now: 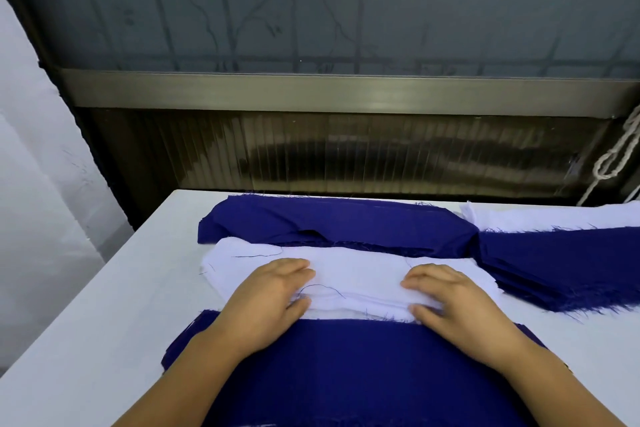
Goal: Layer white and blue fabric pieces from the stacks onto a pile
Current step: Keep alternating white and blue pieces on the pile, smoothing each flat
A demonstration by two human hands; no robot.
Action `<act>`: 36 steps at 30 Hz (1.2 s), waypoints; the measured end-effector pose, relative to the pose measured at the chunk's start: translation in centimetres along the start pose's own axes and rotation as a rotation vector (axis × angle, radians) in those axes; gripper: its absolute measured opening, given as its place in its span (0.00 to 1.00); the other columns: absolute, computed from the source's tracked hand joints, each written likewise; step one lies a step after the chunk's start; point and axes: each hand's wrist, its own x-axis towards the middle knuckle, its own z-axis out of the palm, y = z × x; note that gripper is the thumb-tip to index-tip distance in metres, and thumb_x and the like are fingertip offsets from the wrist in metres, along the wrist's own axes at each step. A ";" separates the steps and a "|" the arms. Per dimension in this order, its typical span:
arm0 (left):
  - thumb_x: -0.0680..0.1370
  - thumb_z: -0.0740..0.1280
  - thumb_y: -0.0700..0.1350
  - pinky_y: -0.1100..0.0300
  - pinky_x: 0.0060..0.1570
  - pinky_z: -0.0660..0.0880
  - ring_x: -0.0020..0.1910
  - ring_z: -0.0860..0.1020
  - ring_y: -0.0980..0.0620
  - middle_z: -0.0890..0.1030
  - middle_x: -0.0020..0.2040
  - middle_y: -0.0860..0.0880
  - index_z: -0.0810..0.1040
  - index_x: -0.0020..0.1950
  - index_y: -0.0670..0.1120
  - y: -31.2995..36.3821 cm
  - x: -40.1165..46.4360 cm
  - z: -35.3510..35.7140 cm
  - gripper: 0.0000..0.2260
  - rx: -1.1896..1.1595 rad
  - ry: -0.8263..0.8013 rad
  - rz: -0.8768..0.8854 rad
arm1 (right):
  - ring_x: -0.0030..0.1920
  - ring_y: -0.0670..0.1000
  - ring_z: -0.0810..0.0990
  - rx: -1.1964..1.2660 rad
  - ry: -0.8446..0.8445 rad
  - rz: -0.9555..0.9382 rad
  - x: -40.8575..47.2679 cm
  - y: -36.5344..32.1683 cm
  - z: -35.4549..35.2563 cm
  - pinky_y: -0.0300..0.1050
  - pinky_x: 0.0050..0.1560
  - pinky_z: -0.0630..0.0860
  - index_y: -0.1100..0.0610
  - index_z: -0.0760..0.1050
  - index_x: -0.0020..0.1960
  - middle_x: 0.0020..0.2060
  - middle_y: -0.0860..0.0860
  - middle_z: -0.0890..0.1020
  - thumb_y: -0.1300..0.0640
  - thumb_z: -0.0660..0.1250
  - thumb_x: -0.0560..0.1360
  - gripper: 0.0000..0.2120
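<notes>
1. A white fabric piece point(360, 279) lies across the middle of the white table point(114, 319), its long axis running left to right, its near edge frayed and overlapping the blue pile point(363, 374) nearest the camera
2. The left hand point(273, 298) rests palm down on the white piece's left part, fingers together and pointing right, thumb tucked at the near edge; a loose dark thread curls beside its fingertips
3. The right hand point(453, 302) mirrors it on the right part, fingers flat and pointing left
4. Behind lies a crumpled blue stack point(332, 222); to the right a fanned blue stack point(561, 263) with a white stack point(554, 215) behind it, both cut off by the frame edge
5. The pile's near end is hidden below the frame and under the forearms
</notes>
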 end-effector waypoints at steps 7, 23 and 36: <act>0.73 0.73 0.42 0.63 0.50 0.79 0.52 0.82 0.54 0.84 0.53 0.55 0.85 0.50 0.49 0.5 -0.6 -0.5 0.07 0.135 0.178 0.098 | 0.55 0.36 0.75 0.000 0.118 0.011 -0.2 0.1 0.4 0.25 0.54 0.68 0.48 0.81 0.52 0.49 0.27 0.74 0.55 0.64 0.79 0.07; 0.77 0.69 0.45 0.62 0.43 0.75 0.45 0.76 0.60 0.79 0.45 0.60 0.83 0.46 0.52 0.2 -1.6 -1.4 0.04 -0.087 0.246 -0.048 | 0.50 0.43 0.80 0.320 0.225 0.136 -0.6 0.0 0.5 0.32 0.48 0.74 0.46 0.80 0.45 0.49 0.38 0.80 0.61 0.68 0.77 0.10; 0.78 0.68 0.46 0.66 0.44 0.72 0.47 0.75 0.60 0.78 0.44 0.61 0.81 0.44 0.54 -0.7 -2.2 -1.8 0.05 -0.170 0.263 -0.206 | 0.49 0.44 0.80 0.411 0.278 0.190 -1.0 0.0 0.1 0.31 0.48 0.73 0.44 0.80 0.46 0.48 0.40 0.81 0.60 0.65 0.79 0.12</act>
